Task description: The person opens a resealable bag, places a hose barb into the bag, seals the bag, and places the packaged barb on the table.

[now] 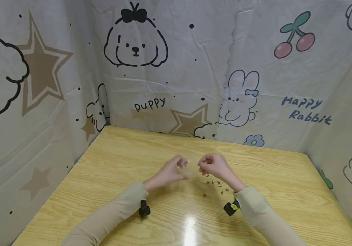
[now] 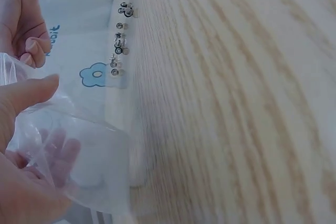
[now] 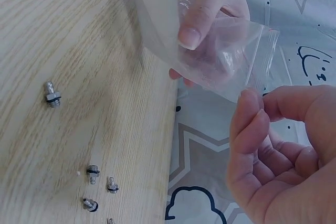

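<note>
My left hand holds a clear plastic zip bag, thumb on the near side and fingers behind it, seen through the film in the left wrist view. At the bag's zip edge, the thumb and forefinger of my right hand pinch together by the corner, with the other fingers curled. On the table below the right hand lie several small metal barbed fittings. Each close one in the right wrist view has a ribbed tip, a threaded end and a black ring, like the single fitting lying apart.
The wood-grain table reaches back to a printed cloth that hangs behind it and along both sides. A black wrist camera sits under the left cuff, another camera under the right.
</note>
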Demonstrator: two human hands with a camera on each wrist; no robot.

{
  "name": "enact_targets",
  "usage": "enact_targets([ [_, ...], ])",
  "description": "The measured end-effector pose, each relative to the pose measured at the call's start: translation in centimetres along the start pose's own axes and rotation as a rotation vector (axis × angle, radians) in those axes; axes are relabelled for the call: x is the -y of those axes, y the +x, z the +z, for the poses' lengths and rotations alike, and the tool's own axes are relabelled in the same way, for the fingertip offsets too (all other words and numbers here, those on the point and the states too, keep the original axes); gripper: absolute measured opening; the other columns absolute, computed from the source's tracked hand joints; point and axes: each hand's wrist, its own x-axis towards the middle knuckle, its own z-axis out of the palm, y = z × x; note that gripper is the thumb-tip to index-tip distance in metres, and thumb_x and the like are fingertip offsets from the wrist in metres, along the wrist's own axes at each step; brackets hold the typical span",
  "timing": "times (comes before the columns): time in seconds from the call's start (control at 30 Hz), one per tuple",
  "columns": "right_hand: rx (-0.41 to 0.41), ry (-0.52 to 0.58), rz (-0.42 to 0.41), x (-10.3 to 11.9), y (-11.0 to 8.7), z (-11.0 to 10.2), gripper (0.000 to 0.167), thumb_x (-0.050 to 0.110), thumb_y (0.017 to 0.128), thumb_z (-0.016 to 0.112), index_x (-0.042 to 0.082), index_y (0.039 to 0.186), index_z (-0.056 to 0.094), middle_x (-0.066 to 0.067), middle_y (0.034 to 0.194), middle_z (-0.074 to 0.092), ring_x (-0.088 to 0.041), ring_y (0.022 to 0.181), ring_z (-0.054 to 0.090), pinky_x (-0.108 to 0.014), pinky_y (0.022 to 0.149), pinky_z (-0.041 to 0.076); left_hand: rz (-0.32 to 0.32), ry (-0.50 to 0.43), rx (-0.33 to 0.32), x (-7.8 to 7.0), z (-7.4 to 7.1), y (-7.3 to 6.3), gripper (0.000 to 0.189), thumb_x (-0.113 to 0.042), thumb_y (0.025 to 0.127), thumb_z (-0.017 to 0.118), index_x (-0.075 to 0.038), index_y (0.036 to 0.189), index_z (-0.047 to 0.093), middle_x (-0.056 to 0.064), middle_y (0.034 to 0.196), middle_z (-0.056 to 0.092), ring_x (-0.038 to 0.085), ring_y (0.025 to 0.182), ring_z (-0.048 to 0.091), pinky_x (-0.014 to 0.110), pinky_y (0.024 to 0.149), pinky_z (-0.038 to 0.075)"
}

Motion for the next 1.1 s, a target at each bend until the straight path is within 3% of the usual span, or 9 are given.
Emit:
enact_targets([
  [0.17, -0.001, -0.005, -0.003, -0.1, 0.0, -0.1, 0.017, 0.014, 0.095, 0.062, -0.002, 0.097, 0.07, -0.013, 0.079, 0.073, -0.013, 0.065, 0.069, -0.044, 0.073, 0.062, -0.023, -0.056, -0.019, 0.0, 0.0, 0.0, 0.034, -0.014, 0.082, 0.08, -0.01, 0.106, 0.056, 0.007, 0.119, 0.068, 0.024, 0.11, 0.061, 0.038, 0.096, 0.053],
  [0.47, 0.005, 0.013, -0.01, -0.4, -0.1, -0.2, 0.017, 0.013, 0.095, 0.062, -0.002, 0.097, 0.069, -0.01, 0.078, 0.073, -0.015, 0.066, 0.07, -0.044, 0.073, 0.062, -0.02, -0.094, -0.017, 0.1, 0.1, -0.1, 0.033, -0.012, 0.083, 0.079, -0.009, 0.107, 0.057, 0.01, 0.12, 0.069, 0.031, 0.118, 0.061, 0.045, 0.102, 0.051],
  [0.77, 0.002, 0.046, 0.024, -0.7, 0.0, -0.2, 0.019, 0.012, 0.095, 0.061, -0.005, 0.099, 0.068, -0.011, 0.078, 0.073, -0.017, 0.069, 0.071, -0.044, 0.075, 0.063, -0.044, -0.045, 0.043, 0.6, 0.3, -0.2, 0.064, -0.015, 0.077, 0.085, -0.005, 0.13, 0.051, 0.009, 0.118, 0.065, 0.028, 0.115, 0.059, 0.046, 0.1, 0.05],
  [0.93, 0.001, 0.047, 0.027, -0.7, 0.0, -0.2, 0.02, 0.012, 0.095, 0.061, -0.005, 0.099, 0.069, -0.011, 0.079, 0.073, -0.017, 0.069, 0.071, -0.045, 0.075, 0.063, -0.055, -0.026, 0.061, 0.7, 0.4, -0.1, 0.051, -0.014, 0.076, 0.084, -0.006, 0.118, 0.055, 0.012, 0.121, 0.065, 0.03, 0.117, 0.06, 0.047, 0.102, 0.05],
  [1.1, 0.0, 0.054, 0.024, -0.8, 0.0, -0.3, 0.018, 0.014, 0.095, 0.061, -0.003, 0.098, 0.068, -0.013, 0.081, 0.073, -0.021, 0.071, 0.071, -0.044, 0.075, 0.062, -0.06, -0.122, 0.057, 1.0, 0.4, -0.1, 0.034, -0.004, 0.079, 0.078, -0.007, 0.105, 0.057, 0.013, 0.124, 0.067, 0.036, 0.129, 0.056, 0.051, 0.113, 0.042],
])
